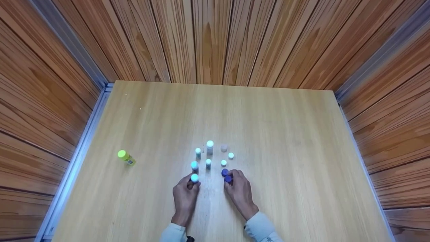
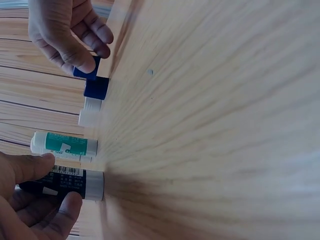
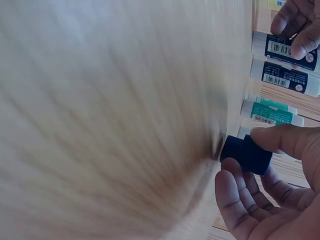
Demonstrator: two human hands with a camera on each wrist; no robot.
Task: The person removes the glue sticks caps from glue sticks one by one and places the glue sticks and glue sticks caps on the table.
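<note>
In the head view my left hand [image 1: 185, 198] holds an upright glue stick [image 1: 195, 178] with a white top. Its dark barcode label [image 2: 67, 171] shows in the left wrist view, its white base at the tabletop. A second dark-labelled glue stick [image 3: 285, 77] stands just beyond it, and a green-labelled glue stick [image 3: 272, 114] farther on. My right hand [image 1: 240, 190] pinches a dark blue cap [image 3: 257, 156] between thumb and fingers, slightly above the table. Another dark blue cap [image 2: 96, 88] stands right beside it on the wood.
Farther back stand a larger white-topped glue stick [image 1: 210, 147] and a smaller one [image 1: 198, 153]. Small white caps [image 1: 231, 155] and a pale translucent cap [image 1: 224, 148] lie beyond my right hand. A yellow-green glue stick [image 1: 127, 158] stands at left. Wood-plank walls [image 1: 211, 40] enclose the table.
</note>
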